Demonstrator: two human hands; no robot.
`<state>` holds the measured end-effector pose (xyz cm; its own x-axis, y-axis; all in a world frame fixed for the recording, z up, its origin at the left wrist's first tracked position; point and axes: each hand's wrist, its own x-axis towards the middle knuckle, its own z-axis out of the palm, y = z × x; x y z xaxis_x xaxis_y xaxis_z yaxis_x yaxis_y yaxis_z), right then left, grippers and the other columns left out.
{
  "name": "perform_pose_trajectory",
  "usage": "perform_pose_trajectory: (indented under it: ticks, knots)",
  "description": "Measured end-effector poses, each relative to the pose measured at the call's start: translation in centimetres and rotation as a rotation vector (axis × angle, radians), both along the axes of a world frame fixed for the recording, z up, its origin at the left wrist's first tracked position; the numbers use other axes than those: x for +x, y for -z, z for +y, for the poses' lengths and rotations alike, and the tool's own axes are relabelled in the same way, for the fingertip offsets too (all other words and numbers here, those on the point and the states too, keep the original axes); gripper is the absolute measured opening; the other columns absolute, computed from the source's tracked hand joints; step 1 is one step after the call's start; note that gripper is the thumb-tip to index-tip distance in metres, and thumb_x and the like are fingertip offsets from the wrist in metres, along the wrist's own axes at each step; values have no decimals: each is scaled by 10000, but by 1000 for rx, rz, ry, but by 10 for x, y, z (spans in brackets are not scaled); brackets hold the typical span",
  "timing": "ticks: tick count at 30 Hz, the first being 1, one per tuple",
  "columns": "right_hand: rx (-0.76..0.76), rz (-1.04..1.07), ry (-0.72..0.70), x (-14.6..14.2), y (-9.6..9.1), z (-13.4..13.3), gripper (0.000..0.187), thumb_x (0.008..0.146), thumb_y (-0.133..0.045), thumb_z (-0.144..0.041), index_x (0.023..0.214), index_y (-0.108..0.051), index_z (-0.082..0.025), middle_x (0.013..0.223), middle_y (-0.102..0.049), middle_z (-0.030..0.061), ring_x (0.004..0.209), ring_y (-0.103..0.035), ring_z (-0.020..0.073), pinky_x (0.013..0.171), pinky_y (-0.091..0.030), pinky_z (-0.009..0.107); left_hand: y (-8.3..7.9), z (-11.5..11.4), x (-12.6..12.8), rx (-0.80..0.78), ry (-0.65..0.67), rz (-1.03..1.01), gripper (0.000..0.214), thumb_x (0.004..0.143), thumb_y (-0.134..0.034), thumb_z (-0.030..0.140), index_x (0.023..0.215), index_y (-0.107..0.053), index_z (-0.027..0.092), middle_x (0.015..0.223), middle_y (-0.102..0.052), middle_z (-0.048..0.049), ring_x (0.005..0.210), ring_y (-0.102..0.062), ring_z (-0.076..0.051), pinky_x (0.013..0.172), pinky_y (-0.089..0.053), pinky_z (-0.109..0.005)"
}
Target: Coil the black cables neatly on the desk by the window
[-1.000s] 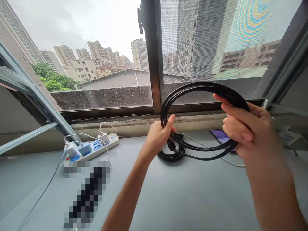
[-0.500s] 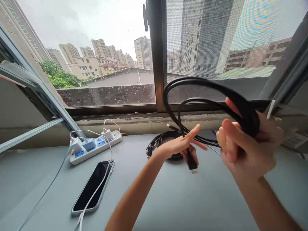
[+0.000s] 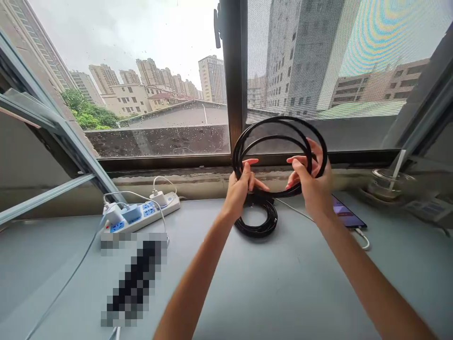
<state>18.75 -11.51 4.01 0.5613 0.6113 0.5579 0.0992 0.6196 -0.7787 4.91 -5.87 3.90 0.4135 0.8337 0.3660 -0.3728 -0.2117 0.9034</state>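
A black cable coil (image 3: 279, 126) stands upright above the grey sill (image 3: 269, 293), held between both hands in front of the window. My left hand (image 3: 239, 185) grips the coil's left side, fingers wrapped round the strands. My right hand (image 3: 311, 177) is closed on the coil's right side. A second, smaller black cable coil (image 3: 260, 225) lies flat on the sill just below my left hand.
A white power strip (image 3: 141, 215) with plugged chargers sits at the left, white cables trailing off it. A blurred dark phone (image 3: 136, 278) lies in front of it. Another phone (image 3: 345, 215) with a white cable lies right of my hands. A glass dish (image 3: 387, 182) stands far right.
The coil has been gathered into a smaller, neater ring and moved away from me toward the window. My left hand, open half a second ago, now grips its left side.
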Motion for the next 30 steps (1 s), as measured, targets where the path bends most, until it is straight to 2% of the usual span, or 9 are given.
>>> perform_pose_trajectory:
  ticks: [4, 8, 12, 15, 17, 19, 24, 27, 30]
  knots:
    - [28, -410, 219, 0, 8, -1, 572, 823, -578, -300, 1369, -413, -333, 1051, -602, 61, 426, -464, 65, 358, -456, 231, -1, 17, -17, 64, -109, 292, 386, 871, -467, 502, 976, -594, 152, 381, -263, 124, 378, -569, -134, 482, -413, -211]
    - [-20, -524, 221, 1, 12, 2, 520, 863, -543, -352, 1372, -437, -338, 1063, -604, 63, 408, -424, 59, 348, -454, 236, -10, 17, -29, 86, -111, 468, 405, 815, -538, 547, 910, -622, 162, 356, -295, 107, 409, -571, -120, 468, -373, -186]
    - [-58, -482, 208, 5, 12, 4, 425, 860, -563, -389, 1279, -551, -317, 978, -634, 38, 376, -414, 53, 336, -422, 229, -19, 12, -34, -97, 141, 292, 521, 734, -499, 704, 719, -549, 186, 400, -273, 94, 388, -492, -74, 426, -360, -162]
    - [-48, -554, 222, 5, 11, 3, 296, 870, -561, -358, 1135, -653, -263, 833, -659, 17, 390, -431, 67, 390, -412, 230, -19, 13, -35, -239, 318, 201, 645, 746, -307, 785, 519, -360, 184, 422, -201, 86, 286, -241, -17, 305, -200, -163]
    - [-48, -625, 230, 5, 9, 2, 255, 878, -554, -315, 1090, -672, -239, 782, -652, 6, 397, -438, 69, 428, -409, 236, -17, 15, -34, -298, 367, 218, 673, 753, -198, 800, 475, -284, 193, 411, -161, 83, 275, -162, -16, 272, -121, -175]
    - [-41, -659, 234, 3, 8, 1, 242, 889, -536, -275, 1084, -671, -228, 756, -630, -6, 404, -450, 67, 463, -410, 238, -18, 16, -32, -332, 385, 230, 665, 794, -174, 766, 455, -246, 199, 392, -142, 81, 269, -139, -20, 259, -91, -176]
    - [1, -688, 230, 4, 7, 1, 235, 911, -500, -239, 1066, -675, -219, 790, -639, 0, 528, -538, 95, 514, -398, 234, -22, 10, -28, -362, 396, 260, 545, 915, -329, 509, 479, -293, 184, 400, -154, 83, 294, -149, -27, 268, -111, -148]
    - [-16, -785, 221, 5, 7, -1, 260, 931, -457, -223, 1083, -667, -241, 894, -671, 12, 716, -624, 136, 580, -412, 241, -21, 3, -24, -319, 320, 270, 478, 884, -424, 501, 540, -355, 177, 440, -152, 95, 321, -144, -21, 287, -117, -135]
    - [-33, -862, 259, 6, 5, -4, 269, 943, -436, -252, 1083, -665, -263, 945, -676, 15, 785, -636, 157, 607, -427, 252, -17, 1, -20, -299, 246, 277, 439, 867, -446, 525, 605, -428, 173, 451, -141, 105, 327, -120, -22, 295, -86, -144]
